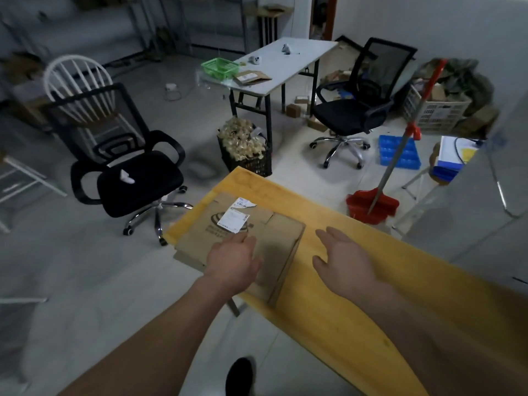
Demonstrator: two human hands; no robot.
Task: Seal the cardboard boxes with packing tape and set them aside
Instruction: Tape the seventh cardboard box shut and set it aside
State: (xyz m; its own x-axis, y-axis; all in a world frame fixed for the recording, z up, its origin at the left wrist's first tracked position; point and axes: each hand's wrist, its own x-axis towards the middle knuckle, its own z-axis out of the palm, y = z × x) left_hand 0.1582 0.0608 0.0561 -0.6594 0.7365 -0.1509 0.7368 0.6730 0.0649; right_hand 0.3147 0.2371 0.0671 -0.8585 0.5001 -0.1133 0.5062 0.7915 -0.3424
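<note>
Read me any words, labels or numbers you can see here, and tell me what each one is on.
No text here is sharp enough to quote.
White shipping label on the flattened cardboard box: print too small and blurred to read.
Dark round logo with lines under it, printed on the same box: blurred, unreadable.
Label on the brown package on the white table: too small to read.

Flattened cardboard box (265,241), labelled, on table

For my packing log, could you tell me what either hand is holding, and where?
Nothing: left hand lies flat on the cardboard box; right hand is open above the table.
</note>
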